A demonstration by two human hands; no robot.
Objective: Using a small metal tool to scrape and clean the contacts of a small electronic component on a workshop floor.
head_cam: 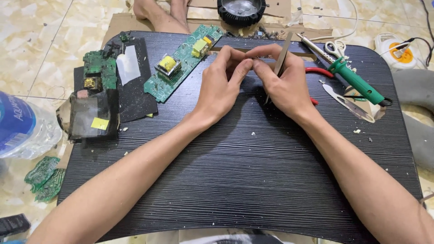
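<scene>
Meeting fingertip to fingertip over the far middle of the dark desk (253, 180), the left hand (221, 88) and right hand (282, 83) pinch something too small to identify. The right also holds tweezers (281, 61), long axis running away from the person.

Slim metal tweezers (281, 61) stand tilted, nearly upright, over the black ribbed board (235, 180), near its far edge. Their tip points down toward the board; their upper end leans away.
</scene>
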